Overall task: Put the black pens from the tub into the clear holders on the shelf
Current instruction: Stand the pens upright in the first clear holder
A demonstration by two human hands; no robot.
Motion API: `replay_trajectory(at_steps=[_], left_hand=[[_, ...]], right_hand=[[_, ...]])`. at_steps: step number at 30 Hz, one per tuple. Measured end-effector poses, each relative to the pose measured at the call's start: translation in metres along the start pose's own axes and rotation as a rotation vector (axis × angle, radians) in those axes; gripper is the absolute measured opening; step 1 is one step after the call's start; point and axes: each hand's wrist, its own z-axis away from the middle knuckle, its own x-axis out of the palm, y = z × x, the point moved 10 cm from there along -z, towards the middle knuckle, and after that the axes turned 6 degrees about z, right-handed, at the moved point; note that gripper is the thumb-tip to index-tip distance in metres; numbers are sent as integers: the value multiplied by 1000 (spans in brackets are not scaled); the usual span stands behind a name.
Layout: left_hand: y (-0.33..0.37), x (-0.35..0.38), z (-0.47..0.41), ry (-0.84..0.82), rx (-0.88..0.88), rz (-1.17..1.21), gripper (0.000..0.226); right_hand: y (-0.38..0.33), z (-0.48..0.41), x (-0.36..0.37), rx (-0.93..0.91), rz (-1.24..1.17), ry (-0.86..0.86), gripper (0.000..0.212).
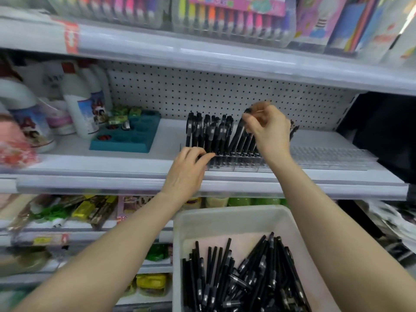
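A translucent white tub [225, 217] at the bottom holds several loose black pens [243, 278]. On the middle shelf a clear holder [238, 163] has several black pens [209, 131] standing in it. My right hand [267, 129] pinches the top of a black pen [238, 131] that leans in the holder. My left hand [189, 170] rests at the holder's left front, fingers curled against its edge. More clear holders [326, 154] lie to the right with nothing in them.
A teal tray [126, 140] with small erasers sits left of the holder, and white bottles [78, 104] stand beyond it. The shelf above carries marker sets [225, 16]. Packaged goods fill the lower shelves at left. A dark object [387, 131] is at the right.
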Motion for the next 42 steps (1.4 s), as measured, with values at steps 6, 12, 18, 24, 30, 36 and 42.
replay_trajectory(at_steps=[6, 12, 18, 24, 30, 36, 42], left_hand=[[-1, 0, 0, 22, -41, 18, 45], [0, 1, 1, 43, -50, 20, 45], [6, -2, 5, -8, -59, 39, 49], [37, -2, 44, 11, -129, 209, 37], [53, 59, 97, -338, -441, 269, 32], [40, 108, 152, -622, -640, 144, 31], [35, 115, 155, -676, -615, 80, 28]], right_hand=[[15, 4, 34, -16, 172, -159, 16], [30, 13, 45, 25, 156, -162, 18], [45, 47, 30, 43, 127, -90, 16], [81, 124, 39, 64, 153, -273, 7], [133, 205, 88, 49, 369, -815, 22], [162, 236, 99, 8, 484, -986, 41], [177, 246, 115, -18, 559, -1019, 32]])
